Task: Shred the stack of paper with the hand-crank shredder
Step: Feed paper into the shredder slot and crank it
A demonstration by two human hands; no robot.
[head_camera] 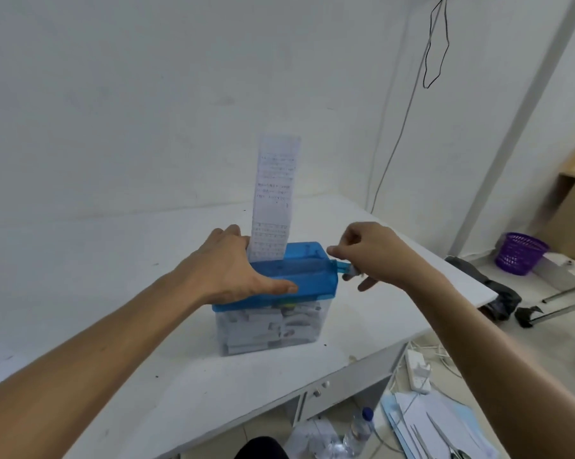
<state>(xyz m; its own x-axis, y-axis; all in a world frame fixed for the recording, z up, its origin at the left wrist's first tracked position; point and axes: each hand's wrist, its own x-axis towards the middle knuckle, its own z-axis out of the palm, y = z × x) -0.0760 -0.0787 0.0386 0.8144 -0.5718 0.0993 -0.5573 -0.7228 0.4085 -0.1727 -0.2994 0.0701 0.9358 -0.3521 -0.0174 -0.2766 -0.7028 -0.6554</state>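
The left hand (233, 270) presses flat-fingered on the blue-lidded clear plastic shredder (307, 276) (printed white paper (274, 193) upright in its slot). The right hand (375, 253) grips its blue crank (344, 267) with curled fingers.

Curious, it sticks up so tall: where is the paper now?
In the head view, the paper stands upright in the slot of the shredder, mid-table, just right of the left hand; the right hand pinches the crank further right.

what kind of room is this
Likely a plain office or workroom: a white desk with drawers, a hand-crank shredder on it, and a purple wastebasket, power strip and loose papers on the floor beside it.
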